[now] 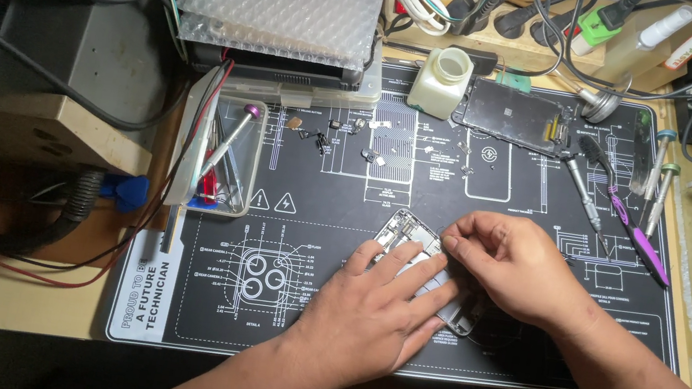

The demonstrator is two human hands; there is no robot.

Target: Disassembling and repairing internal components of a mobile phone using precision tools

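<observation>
An opened phone body (pixel 411 230) with bare metal insides lies on the black repair mat (pixel 523 361), mostly covered by both hands. My left hand (pixel 375 306) rests flat on its lower part, fingers spread and pressing it down. My right hand (pixel 509 262) hovers over the phone's upper right edge, thumb and fingertips pinched together on something too small to make out. A detached phone screen (pixel 516 115) lies face down at the back of the mat.
A white bottle (pixel 441 80) stands at the mat's back edge. Screwdrivers (pixel 585 191) and purple tweezers (pixel 640 239) lie at right. A clear tray (pixel 225 168) with tools sits at left, beside tiny screws and parts (pixel 353 136). Bubble-wrapped equipment (pixel 279 3) and cables crowd the back.
</observation>
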